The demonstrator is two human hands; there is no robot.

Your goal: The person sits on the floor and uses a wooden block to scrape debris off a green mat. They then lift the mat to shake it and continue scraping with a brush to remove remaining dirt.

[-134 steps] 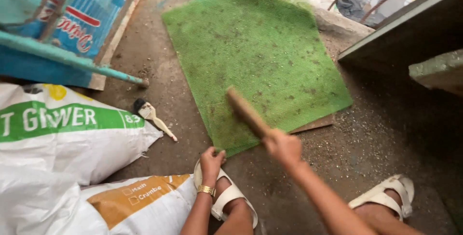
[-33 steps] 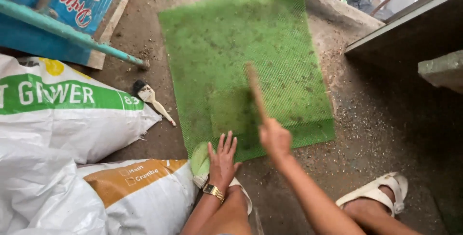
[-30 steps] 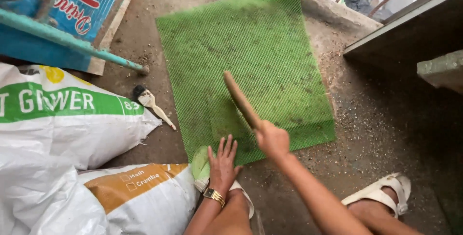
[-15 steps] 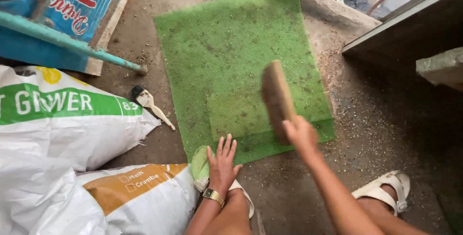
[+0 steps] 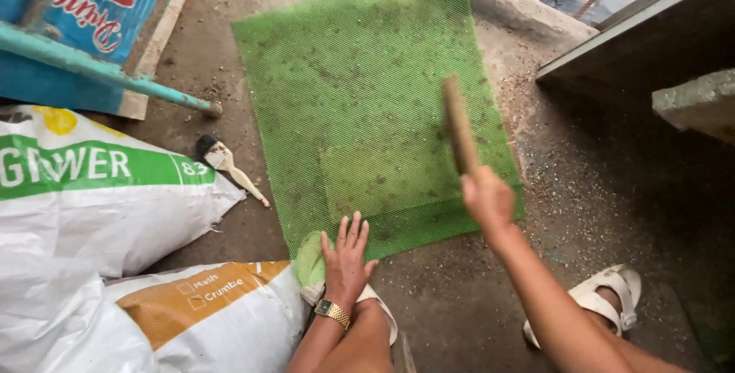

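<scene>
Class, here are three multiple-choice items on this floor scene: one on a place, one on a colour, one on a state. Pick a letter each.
1. Where does the small wooden-handled paintbrush lie?
A. on the mesh
B. on the concrete floor beside the white feed sack
C. in a hand

2. What colour is the flat plastic mesh sheet?
A. green
B. red
C. black

3. What is the right hand doing?
A. lying open on the floor
B. gripping a brown wooden stick
C. holding a sack

Answers: 1 B, the brush lies on bare floor by the sack. 2 A, the sheet is green throughout. 3 B, the fingers close round the stick, while the left hand lies flat at the mesh edge.
</scene>
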